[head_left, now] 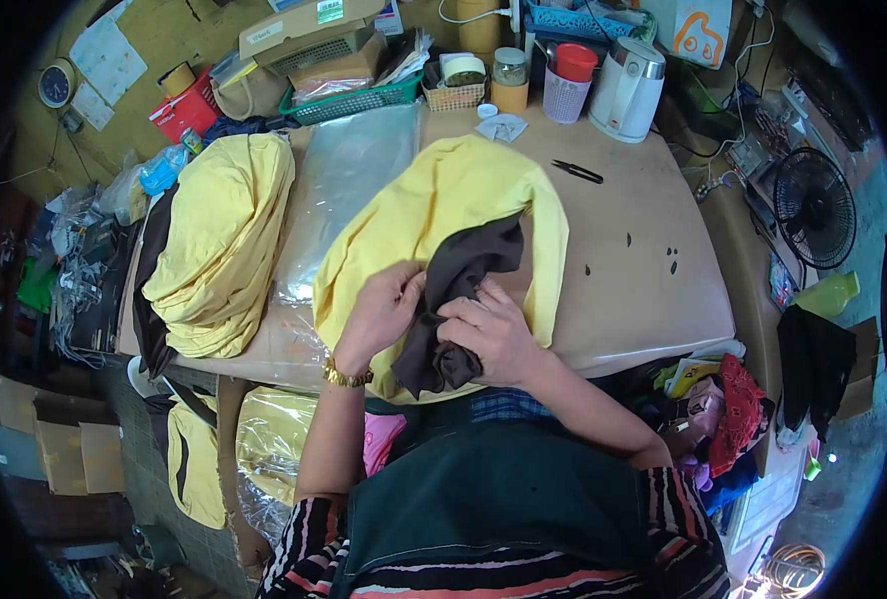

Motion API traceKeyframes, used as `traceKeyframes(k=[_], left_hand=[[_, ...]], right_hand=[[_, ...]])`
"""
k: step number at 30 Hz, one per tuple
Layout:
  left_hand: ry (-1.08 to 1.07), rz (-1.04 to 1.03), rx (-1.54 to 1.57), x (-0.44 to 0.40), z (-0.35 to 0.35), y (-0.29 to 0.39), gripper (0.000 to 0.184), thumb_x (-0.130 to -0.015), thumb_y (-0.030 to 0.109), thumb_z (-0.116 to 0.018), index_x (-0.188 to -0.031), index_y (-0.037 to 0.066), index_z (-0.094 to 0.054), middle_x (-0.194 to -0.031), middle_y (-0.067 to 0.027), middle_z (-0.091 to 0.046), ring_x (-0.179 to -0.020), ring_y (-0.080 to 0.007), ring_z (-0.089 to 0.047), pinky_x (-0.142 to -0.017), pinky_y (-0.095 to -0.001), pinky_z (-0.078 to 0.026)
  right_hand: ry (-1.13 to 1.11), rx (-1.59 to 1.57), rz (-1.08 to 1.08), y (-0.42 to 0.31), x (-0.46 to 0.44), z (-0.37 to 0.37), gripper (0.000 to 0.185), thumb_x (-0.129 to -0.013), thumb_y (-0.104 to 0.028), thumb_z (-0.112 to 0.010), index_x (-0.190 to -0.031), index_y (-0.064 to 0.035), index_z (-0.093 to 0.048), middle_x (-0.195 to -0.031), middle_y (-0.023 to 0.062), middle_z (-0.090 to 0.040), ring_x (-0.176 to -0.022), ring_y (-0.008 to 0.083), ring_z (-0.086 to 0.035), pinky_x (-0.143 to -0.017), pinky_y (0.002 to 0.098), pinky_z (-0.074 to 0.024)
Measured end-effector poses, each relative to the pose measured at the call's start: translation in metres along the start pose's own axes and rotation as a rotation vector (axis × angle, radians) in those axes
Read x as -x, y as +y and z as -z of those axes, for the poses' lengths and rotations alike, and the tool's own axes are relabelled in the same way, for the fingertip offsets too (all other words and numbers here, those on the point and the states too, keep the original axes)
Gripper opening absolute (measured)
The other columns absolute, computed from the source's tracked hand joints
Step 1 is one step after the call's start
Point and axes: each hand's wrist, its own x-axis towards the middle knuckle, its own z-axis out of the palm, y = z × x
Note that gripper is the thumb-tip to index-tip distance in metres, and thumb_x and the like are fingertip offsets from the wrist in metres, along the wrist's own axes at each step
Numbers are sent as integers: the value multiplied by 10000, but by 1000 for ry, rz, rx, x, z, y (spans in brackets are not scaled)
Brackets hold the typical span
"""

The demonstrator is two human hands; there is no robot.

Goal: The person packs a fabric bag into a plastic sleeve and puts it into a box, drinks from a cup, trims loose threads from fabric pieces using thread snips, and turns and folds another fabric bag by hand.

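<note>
A yellow cloth piece (393, 230) with a dark brown fabric part (453, 265) lies bunched at the front middle of the table. My left hand (381, 311), with a gold bracelet at the wrist, pinches the brown fabric along its left side. On the other side, my right hand (493, 331) has its fingers curled into the same brown fabric, which gathers in folds beneath them. The yellow cloth loops around behind both hands. What the fingertips press on is partly hidden by the folds.
A stack of yellow garments (219, 240) lies left, beside clear plastic bags (348, 185). Black thread snips (577, 172) lie behind the cloth. Baskets (358, 103), a red-topped cup (571, 80) and a white kettle (627, 90) line the back. A fan (815, 208) stands right.
</note>
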Motion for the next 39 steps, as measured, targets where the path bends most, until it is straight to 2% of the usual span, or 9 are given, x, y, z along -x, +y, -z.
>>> traceKeyframes(k=[2, 3, 7, 16, 26, 29, 31, 34, 39], left_hand=[[-251, 219, -224, 6, -12, -36, 187, -932, 108, -571, -1059, -8, -645, -889, -202, -662, -824, -373, -639, -732, -412, -503], [-185, 40, -287, 16, -27, -61, 197, -878, 141, -643, -1032, 21, -664, -917, -175, -646, -858, -355, -637, -743, -421, -501], [15, 22, -373, 30, -43, -48, 245, -765, 187, -747, -964, 60, -681, -912, -147, -637, -836, -319, -643, -711, -405, -509], [-93, 0, -666, 27, -39, -18, 292, -713, 222, -786, -903, 36, -667, -852, -145, -634, -806, -331, -654, -705, -418, -538], [-84, 29, -628, 23, -47, -33, 145, -815, 163, -641, -877, 32, -637, -815, -164, -623, -767, -362, -649, -660, -445, -528], [36, -36, -502, 23, -50, -33, 76, -815, 117, -632, -858, 55, -641, -793, -142, -602, -746, -342, -636, -646, -438, -516], [225, -237, -503, 23, -42, -1, 70, -806, 52, -652, -876, 53, -655, -759, -105, -560, -717, -305, -589, -628, -407, -466], [281, -498, -522, 22, -24, 49, 68, -799, 47, -672, -860, 72, -652, -725, -66, -502, -673, -266, -517, -617, -380, -411], [233, -727, -610, 23, -9, 86, 160, -709, 43, -660, -857, 103, -660, -729, -51, -484, -648, -227, -483, -610, -363, -379]], right_hand=[[-129, -60, -71, 3, 20, -6, 210, -668, -150, -692, -850, -98, -600, -955, 63, -584, -844, 263, -592, -882, 429, -422], [-156, -107, -117, 2, 29, -8, 247, -637, -98, -709, -857, -107, -597, -936, 62, -568, -856, 269, -586, -863, 418, -419], [-249, -147, -297, -4, 55, -6, 321, -605, -67, -726, -892, -102, -587, -963, 75, -563, -888, 309, -571, -822, 411, -437], [-245, -167, -329, -16, 64, -6, 336, -636, -70, -727, -936, -86, -576, -1013, 97, -551, -900, 339, -574, -817, 424, -466], [-194, -202, -342, -11, 70, -9, 325, -647, -107, -739, -931, -80, -582, -1015, 107, -561, -954, 333, -592, -860, 427, -471], [-182, -242, -354, -16, 64, -2, 335, -630, -119, -751, -923, -85, -590, -1016, 103, -571, -947, 332, -591, -859, 447, -464], [-257, -32, -114, -16, 49, 8, 361, -621, -176, -752, -940, -88, -607, -1014, 98, -583, -936, 332, -588, -865, 466, -456], [-231, 129, -29, -1, 29, 0, 454, -610, -247, -748, -1017, -94, -615, -1071, 96, -597, -927, 336, -583, -902, 474, -434], [-54, 11, -85, 35, -15, -16, 512, -655, -290, -722, -1110, -79, -616, -1194, 131, -601, -1044, 343, -585, -951, 475, -432]])
